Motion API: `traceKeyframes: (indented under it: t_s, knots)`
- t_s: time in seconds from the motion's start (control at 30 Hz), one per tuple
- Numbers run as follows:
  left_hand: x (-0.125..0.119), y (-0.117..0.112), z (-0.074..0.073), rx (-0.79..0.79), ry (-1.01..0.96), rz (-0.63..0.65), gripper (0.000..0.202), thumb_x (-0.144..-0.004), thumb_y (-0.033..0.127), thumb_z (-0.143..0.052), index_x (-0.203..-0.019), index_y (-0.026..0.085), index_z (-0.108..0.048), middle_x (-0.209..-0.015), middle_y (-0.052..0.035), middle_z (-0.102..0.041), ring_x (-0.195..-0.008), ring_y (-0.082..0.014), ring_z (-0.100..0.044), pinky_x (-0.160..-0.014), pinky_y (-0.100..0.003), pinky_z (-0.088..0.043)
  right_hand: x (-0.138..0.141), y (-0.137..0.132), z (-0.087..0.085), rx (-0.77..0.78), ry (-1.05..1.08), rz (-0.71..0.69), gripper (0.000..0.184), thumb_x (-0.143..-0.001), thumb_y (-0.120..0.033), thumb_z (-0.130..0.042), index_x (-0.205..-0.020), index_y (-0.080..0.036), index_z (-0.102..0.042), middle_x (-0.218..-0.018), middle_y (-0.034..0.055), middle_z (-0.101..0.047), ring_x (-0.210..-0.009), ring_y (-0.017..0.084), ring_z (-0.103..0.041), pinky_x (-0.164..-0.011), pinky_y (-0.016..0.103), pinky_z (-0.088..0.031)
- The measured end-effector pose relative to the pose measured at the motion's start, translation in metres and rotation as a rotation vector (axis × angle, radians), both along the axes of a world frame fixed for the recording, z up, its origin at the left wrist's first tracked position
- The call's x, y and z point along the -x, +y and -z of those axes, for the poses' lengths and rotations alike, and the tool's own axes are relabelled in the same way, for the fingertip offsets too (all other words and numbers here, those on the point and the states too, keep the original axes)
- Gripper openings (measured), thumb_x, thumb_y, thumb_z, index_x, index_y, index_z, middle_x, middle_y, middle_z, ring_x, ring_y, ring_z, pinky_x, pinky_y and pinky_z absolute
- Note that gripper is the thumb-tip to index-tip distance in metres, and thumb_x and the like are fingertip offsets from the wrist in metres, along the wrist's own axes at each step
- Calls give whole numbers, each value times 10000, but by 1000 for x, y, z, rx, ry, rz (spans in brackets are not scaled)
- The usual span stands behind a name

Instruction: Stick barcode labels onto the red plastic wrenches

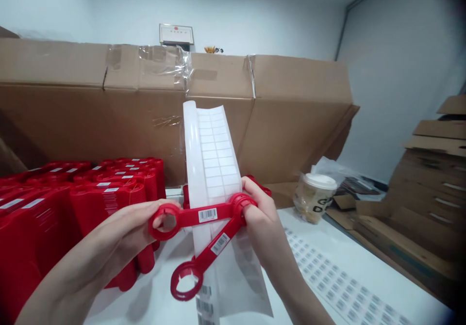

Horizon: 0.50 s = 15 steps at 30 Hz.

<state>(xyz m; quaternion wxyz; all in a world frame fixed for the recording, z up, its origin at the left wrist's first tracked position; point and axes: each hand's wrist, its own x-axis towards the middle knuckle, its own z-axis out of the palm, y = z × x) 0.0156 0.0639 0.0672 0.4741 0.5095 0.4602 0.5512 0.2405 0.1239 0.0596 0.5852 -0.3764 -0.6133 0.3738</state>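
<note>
- The left hand (143, 223) comes in from the lower left with its forearm angled up and to the right. The thumb lies along the top and the fingers sit behind, pinching the left ring of the upper red plastic ring spanner (204, 215). One fingertip shows through the ring's hole.
- This flat spanner lies nearly level between the two hands, above the table's near edge. A small white barcode sticker sits on its shaft.
- The right hand (259, 214) rises from the bottom edge with the wrist bent back toward the body. Its fingers are pressed together and curled around the right-hand rings of both spanners.
- The lower red plastic ring spanner (209, 257) slants down and to the left from that grip. Its free ring hangs in the air and its shaft also bears a barcode sticker.
- A tall white sheet of small white labels (214, 155) stands upright behind the spanners, with the right hand's fingers against it. Its top curls over and its lower part hangs below the hands.
- Stacked red plastic parts (76, 194) fill the left side of the white table (367, 247).
- A flat sheet of barcode stickers (327, 279) lies on the table to the right.
- A lidded paper cup in a clear bag (315, 196) stands beyond it.
- A brown cardboard wall (291, 116) runs across the back, and flattened cardboard boxes (429, 184) pile up at the far right.
</note>
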Motion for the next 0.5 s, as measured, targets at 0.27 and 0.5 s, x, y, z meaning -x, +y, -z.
traceKeyframes:
  t_s: [0.27,0.5]
  knots:
    - [-4,6,2,100,-157,363,232,-735,340,-850,-893,219,-730,-909,-37,-726,-870,-181,-703,-802,-223,-580,-7,-4,-4,99,116,-106,89,-771,-151,-454,-783,-213,-516,-687,-34,-505,-638,134,-472,-566,276,-346]
    - [-7,12,10,12,-242,285,338,-614,262,-913,-849,197,-679,-728,-6,-604,-711,-181,-661,-776,-338,-612,-4,-3,-5,108,140,-140,81,-774,-157,-497,-806,-200,-558,-728,-9,-598,-648,145,-518,-562,265,-382]
